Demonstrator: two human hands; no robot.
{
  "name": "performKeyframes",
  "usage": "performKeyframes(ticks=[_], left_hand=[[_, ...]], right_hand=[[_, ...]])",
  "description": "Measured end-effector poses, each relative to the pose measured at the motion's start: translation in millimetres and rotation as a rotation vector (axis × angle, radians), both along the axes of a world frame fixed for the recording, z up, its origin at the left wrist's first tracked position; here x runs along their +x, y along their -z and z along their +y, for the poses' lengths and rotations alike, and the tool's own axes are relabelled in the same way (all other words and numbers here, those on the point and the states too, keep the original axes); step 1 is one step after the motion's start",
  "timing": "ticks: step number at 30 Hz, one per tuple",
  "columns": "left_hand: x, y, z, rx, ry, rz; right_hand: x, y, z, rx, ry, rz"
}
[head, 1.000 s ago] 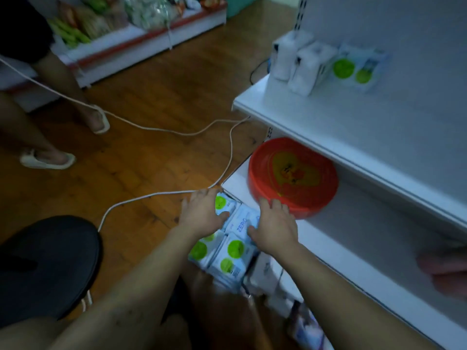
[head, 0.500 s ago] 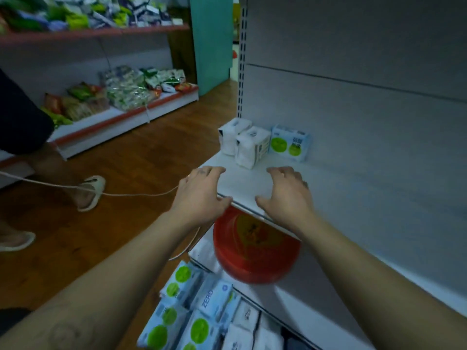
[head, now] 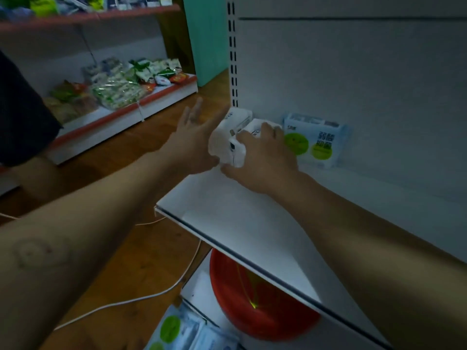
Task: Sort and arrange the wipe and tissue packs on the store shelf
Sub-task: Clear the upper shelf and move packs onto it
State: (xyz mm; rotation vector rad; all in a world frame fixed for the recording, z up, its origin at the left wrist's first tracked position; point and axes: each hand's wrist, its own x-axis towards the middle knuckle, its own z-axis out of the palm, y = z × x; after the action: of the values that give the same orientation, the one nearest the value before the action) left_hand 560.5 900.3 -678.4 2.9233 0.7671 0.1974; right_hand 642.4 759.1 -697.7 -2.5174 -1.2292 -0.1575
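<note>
Two white tissue packs stand at the back left of the white shelf (head: 242, 223). My right hand (head: 262, 157) grips the nearer tissue pack (head: 237, 150), fingers over its top and thumb under its front. My left hand (head: 192, 137) lies flat against the left side of the other tissue pack (head: 227, 127), fingers straight and spread. A blue and white wipe pack with green circles (head: 316, 140) stands upright against the back panel, just right of my right hand. More green-circle wipe packs (head: 182, 329) lie on the floor below.
A red plastic basin (head: 257, 306) sits on the lower shelf under the white shelf. A white cable (head: 141, 299) runs across the wooden floor. Snack bags fill a low shelf (head: 121, 89) across the aisle. Another person's dark clothing (head: 22, 117) is at the left edge.
Both hands rose from the wipe packs on the floor past the shelf's front edge to the tissue packs at its back. My right hand took hold of the nearer pack.
</note>
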Motion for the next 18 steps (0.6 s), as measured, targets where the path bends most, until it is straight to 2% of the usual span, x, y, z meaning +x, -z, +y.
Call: performKeyframes(ticks=[2,3,6,8,14,18], left_hand=[[12.2,1.8,3.6,-0.050,0.063,0.096],[16.0,4.6,3.2,-0.090,0.078,0.086],[20.8,13.8,-7.8,-0.236,0.003,-0.201],[18.2,14.9,-21.4,-0.228,-0.047,-0.332],[-34.1,12.6,-82.3,-0.150,-0.031,-0.341],[-98.4,5.2,-142.3,-0.226,-0.001,-0.357]], right_hand=[[2.6,6.4,-0.5,0.147,0.068,-0.031],[3.7,7.0,-2.4,0.211,0.104,-0.043],[7.5,3.0,-12.1,0.315,0.182,0.043],[7.4,0.9,-25.6,0.348,0.191,0.166],[-28.7,-1.3,-94.0,0.383,0.237,0.431],[-75.1,-7.2,-148.0,0.382,0.330,0.544]])
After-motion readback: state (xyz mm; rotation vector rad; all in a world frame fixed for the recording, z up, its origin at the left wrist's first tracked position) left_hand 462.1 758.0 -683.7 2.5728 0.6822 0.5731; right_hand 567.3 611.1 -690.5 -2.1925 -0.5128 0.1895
